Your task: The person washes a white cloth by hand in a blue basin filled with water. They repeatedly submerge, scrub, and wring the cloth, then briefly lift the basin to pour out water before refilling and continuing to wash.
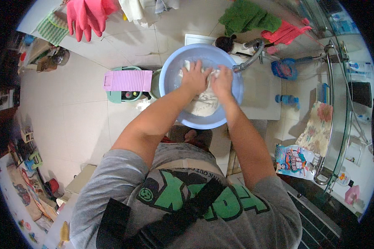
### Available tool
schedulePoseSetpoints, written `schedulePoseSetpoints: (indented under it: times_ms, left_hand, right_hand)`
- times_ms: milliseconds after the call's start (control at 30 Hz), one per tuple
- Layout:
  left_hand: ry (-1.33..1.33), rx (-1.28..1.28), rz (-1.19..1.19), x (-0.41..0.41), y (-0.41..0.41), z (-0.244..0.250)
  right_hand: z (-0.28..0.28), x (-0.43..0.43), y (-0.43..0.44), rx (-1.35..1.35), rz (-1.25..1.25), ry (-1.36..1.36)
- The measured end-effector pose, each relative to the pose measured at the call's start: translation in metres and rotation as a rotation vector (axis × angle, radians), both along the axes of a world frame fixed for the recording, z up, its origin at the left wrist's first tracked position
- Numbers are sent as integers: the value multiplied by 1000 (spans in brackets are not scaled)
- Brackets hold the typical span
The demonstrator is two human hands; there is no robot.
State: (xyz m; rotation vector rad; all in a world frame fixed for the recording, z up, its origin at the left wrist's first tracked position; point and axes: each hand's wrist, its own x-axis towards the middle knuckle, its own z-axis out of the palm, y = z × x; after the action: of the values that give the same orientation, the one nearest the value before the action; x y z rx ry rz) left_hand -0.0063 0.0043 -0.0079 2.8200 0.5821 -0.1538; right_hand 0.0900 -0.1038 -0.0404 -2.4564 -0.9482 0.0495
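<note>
A round light-blue plastic basin (205, 123) stands before me with a wet white cloth (205, 104) bunched inside it. On the cloth's upper left part lies my left hand (195, 77), its fingers spread and pressing down. At the upper right of the cloth is my right hand (222, 81), fingers curled on the fabric. Whether it grips a fold cannot be seen clearly. A metal faucet spout (251, 60) reaches to the basin's right rim, close to my right hand. Some water seems to lie in the basin around the cloth.
Left of the basin, a pink washboard (129, 81) lies across a green basket (113, 96) of bottles. Pink rubber gloves (87, 18) and a green cloth (247, 20) hang beyond. To the right are a blue bottle (287, 99), a metal rail (330, 93) and a detergent pouch (294, 162).
</note>
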Motion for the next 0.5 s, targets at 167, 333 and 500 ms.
schedulePoseSetpoints:
  times_ms: [167, 333, 500]
  left_hand:
    - [-202, -271, 206, 8, 13, -34]
    - [-555, -939, 563, 30, -28, -25]
    - [-593, -785, 779, 38, 12, -28]
  right_hand:
    - [-15, -16, 3, 149, -25, 483]
    - [-9, 3, 11, 1058, -490, 1625]
    - [23, -66, 38, 981, -525, 1620]
